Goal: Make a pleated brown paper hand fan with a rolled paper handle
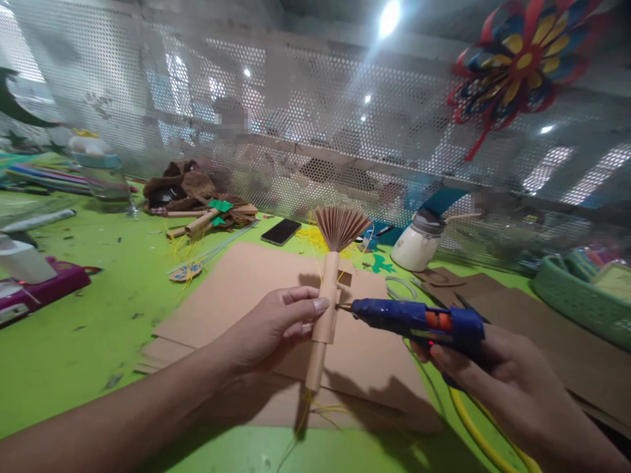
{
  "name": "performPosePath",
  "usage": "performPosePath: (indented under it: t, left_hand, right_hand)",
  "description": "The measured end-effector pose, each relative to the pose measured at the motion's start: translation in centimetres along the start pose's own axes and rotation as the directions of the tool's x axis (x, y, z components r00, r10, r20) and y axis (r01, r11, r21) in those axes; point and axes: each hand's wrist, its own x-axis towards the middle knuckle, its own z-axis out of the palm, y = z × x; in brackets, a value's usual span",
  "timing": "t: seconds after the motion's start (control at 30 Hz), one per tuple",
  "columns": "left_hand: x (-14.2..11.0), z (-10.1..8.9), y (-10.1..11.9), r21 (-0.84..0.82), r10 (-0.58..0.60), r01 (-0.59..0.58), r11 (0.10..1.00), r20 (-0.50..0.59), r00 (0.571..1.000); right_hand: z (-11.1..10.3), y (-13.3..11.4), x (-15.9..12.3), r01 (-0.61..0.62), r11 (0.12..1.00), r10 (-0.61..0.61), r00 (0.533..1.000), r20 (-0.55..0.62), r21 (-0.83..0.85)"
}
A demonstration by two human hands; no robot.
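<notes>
Between the thumb and fingers of my left hand (pixel 290 312) is a rolled brown paper tube (pixel 327 322), held nearly upright. A pleated paper fan (pixel 341 226) spreads from its top, and yellow strings (pixel 315 404) hang from its lower end. My right hand (pixel 513 381) grips a blue hot glue gun (pixel 414 318), its red light lit. The gun points left, with its nozzle at the tube's right edge, close to my left thumb; whether it touches I cannot tell. Beneath lie stacked brown paper sheets (pixel 236 289).
A phone (pixel 280 231) and a bundle of paper tubes (pixel 202 220) lie beyond the sheets. A white jar (pixel 418 243) stands at the back right, near a green basket (pixel 566 295). A purple power strip (pixel 64 282) is at left. The gun's yellow cable (pixel 468 420) loops at lower right.
</notes>
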Motion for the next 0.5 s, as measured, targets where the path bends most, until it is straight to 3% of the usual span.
performPosePath:
  t: [0.33,0.5]
  left_hand:
    - [0.1,-0.2,-0.1,-0.006,0.022,-0.022,1.000,0.004,1.000]
    - [0.1,-0.1,0.0,-0.009,-0.008,0.008,1.000,0.016,1.000]
  right_hand:
    - [-1.9,1.1,0.2,0.164,0.969,-0.125,0.970,0.209,-0.183]
    - [-1.3,0.9,0.2,0.102,0.990,-0.087,0.986,0.142,-0.100]
